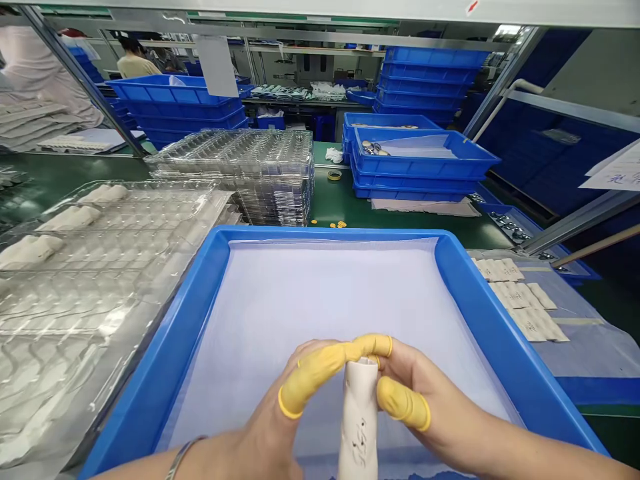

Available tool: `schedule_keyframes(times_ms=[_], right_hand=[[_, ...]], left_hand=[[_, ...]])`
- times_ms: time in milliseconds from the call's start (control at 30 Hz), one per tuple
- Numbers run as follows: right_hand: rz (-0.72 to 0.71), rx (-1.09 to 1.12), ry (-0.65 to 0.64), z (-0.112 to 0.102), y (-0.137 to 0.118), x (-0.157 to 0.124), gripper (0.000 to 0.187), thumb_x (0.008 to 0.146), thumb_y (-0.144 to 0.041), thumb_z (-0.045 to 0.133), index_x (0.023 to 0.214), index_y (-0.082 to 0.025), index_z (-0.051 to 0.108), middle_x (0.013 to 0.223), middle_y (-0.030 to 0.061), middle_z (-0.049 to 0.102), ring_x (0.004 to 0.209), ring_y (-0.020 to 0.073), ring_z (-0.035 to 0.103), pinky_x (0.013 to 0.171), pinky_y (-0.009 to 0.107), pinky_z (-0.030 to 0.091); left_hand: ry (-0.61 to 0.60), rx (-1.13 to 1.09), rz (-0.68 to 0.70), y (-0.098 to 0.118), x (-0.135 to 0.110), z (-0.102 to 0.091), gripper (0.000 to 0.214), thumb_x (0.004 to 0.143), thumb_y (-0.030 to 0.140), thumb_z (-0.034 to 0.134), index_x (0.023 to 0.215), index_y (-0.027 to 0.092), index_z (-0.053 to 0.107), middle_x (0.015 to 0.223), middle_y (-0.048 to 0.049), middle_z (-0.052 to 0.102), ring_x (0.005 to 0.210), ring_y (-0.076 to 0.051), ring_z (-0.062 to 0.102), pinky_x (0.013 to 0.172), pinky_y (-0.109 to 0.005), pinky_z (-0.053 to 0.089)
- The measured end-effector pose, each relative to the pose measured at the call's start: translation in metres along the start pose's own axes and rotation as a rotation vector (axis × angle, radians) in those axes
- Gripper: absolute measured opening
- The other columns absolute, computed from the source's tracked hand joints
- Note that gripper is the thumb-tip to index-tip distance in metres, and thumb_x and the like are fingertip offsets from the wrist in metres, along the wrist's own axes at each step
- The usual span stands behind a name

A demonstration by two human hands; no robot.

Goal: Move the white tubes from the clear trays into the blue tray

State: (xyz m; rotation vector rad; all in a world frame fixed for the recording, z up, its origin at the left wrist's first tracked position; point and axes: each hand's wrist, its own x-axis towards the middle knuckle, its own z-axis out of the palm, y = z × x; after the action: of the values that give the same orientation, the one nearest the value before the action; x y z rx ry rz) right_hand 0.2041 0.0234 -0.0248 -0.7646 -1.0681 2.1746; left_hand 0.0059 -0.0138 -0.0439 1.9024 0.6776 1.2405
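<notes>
A: How were they holding that soft-looking white tube with black handwriting (361,413)?

B: Upright, over the big blue plastic tray (330,233). The right hand (424,379) looked closed on it near the mouth, thumb against its side. The left hand (270,413) curved around the top; couldn't tell if it gripped. Imo a light pinch was best, so the opening wouldn't crush.

A: And the containers?

B: The blue tray had a smooth white liner sheet (330,293) in it. The clear moulded plastic tray (125,267) on the left held rounded off-white bundles (75,219). The stacked blue bins (425,167) had shiny round pieces (373,148) on top.
</notes>
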Motion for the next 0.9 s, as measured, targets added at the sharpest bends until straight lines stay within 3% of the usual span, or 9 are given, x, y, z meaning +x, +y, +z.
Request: schedule_keyframes(times_ms=[67, 200, 267, 367, 467, 700, 900], right_hand=[[-0.005, -0.016, 0.053, 0.0, 0.0, 0.001, 0.038, 0.081, -0.054, 0.077, 0.092, -0.018, 0.069, 0.072, -0.001, 0.059, 0.067, 0.0138, 0.056, 0.068, 0.025, 0.048], [-0.003, -0.028, 0.147, -0.001, 0.0, 0.002, 0.042, 0.093, -0.053, 0.061, 0.077, -0.016, 0.073, 0.069, 0.0023, 0.06, 0.069, 0.0176, 0.056, 0.068, 0.029, 0.05], [0.006, -0.029, 0.168, -0.001, 0.0, 0.003, 0.039, 0.092, -0.049, 0.063, 0.076, -0.016, 0.073, 0.07, 0.0034, 0.061, 0.07, 0.0187, 0.056, 0.069, 0.031, 0.05], [0.025, -0.027, 0.175, -0.002, -0.002, 0.003, 0.032, 0.091, -0.046, 0.067, 0.079, -0.017, 0.072, 0.074, 0.0038, 0.063, 0.072, 0.0181, 0.057, 0.07, 0.03, 0.051], [0.046, -0.019, 0.147, -0.001, -0.003, 0.001, 0.032, 0.089, -0.049, 0.07, 0.083, -0.017, 0.072, 0.078, 0.004, 0.064, 0.074, 0.0182, 0.058, 0.07, 0.031, 0.051], [0.092, -0.007, -0.014, 0.005, -0.001, -0.001, 0.05, 0.069, -0.051, 0.088, 0.094, -0.015, 0.063, 0.08, 0.0012, 0.054, 0.075, 0.0165, 0.048, 0.067, 0.024, 0.044], [0.111, 0.016, -0.03, 0.008, -0.001, 0.0, 0.041, 0.074, -0.045, 0.086, 0.085, -0.016, 0.059, 0.08, -0.0002, 0.048, 0.076, 0.0161, 0.04, 0.068, 0.024, 0.038]], left_hand=[[-0.006, 0.001, -0.001, -0.006, 0.001, 0.003, 0.098, 0.069, 0.025, 0.078, 0.149, 0.03, 0.021, 0.136, -0.0119, 0.05, 0.124, -0.031, 0.051, 0.102, -0.044, 0.045], [0.087, 0.027, 0.14, -0.025, 0.004, 0.011, 0.104, 0.063, 0.041, 0.082, 0.147, 0.034, 0.021, 0.127, -0.0103, 0.054, 0.113, -0.029, 0.059, 0.094, -0.041, 0.052], [0.108, 0.029, 0.167, -0.026, 0.005, 0.012, 0.105, 0.062, 0.04, 0.083, 0.146, 0.034, 0.022, 0.126, -0.0098, 0.054, 0.111, -0.029, 0.059, 0.093, -0.041, 0.053], [0.065, 0.02, 0.052, -0.015, 0.002, 0.007, 0.101, 0.066, 0.028, 0.081, 0.147, 0.032, 0.021, 0.131, -0.0109, 0.051, 0.119, -0.03, 0.054, 0.099, -0.044, 0.049], [0.025, 0.035, -0.061, -0.001, -0.002, 0.002, 0.1, 0.068, 0.02, 0.077, 0.148, 0.029, 0.018, 0.137, -0.012, 0.044, 0.126, -0.031, 0.047, 0.107, -0.045, 0.042], [0.011, 0.102, -0.06, 0.001, 0.002, 0.004, 0.101, 0.067, 0.018, 0.077, 0.147, 0.028, 0.015, 0.13, -0.0111, 0.042, 0.12, -0.028, 0.047, 0.104, -0.041, 0.043], [0.005, 0.129, -0.044, 0.003, 0.005, 0.004, 0.098, 0.067, 0.018, 0.074, 0.146, 0.028, 0.016, 0.124, -0.0116, 0.045, 0.114, -0.03, 0.05, 0.1, -0.044, 0.044]])
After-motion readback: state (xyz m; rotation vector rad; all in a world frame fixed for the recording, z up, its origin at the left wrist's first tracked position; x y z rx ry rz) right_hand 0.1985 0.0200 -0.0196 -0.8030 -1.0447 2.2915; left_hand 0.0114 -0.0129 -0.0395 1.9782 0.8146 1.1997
